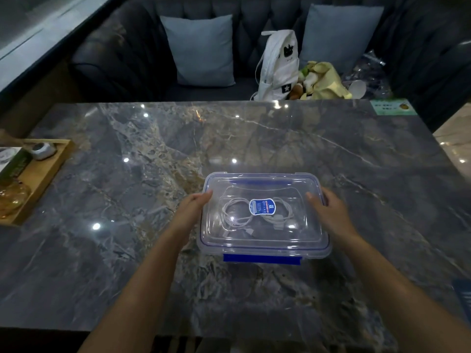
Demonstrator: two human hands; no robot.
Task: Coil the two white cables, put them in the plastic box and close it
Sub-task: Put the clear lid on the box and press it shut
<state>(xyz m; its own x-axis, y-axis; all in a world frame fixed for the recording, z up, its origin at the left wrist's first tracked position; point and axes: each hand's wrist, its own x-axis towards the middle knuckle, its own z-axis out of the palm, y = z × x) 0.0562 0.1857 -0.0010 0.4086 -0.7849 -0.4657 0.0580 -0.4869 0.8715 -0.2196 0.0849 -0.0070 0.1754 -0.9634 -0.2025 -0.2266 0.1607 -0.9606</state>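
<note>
Box (265,251) sits on the marble table (142,179), near-centre, lid (262,186) on top. Both white cables (235,212) lie coiled inside, side by side under the lid sticker (262,206). Left hand (194,208) grips the box's left end, right hand (329,210) the right end, thumbs on the lid rim; the other fingers are hidden. Front blue clip (261,259) hangs down.

Just one head-worn wide-angle view, aimed forward and down

The grip of the left hand (193,208) and right hand (330,214) on the plastic box (262,250) is seen close, from above and behind; beyond it the table (229,138) and sofa (122,54) are taken in.
</note>
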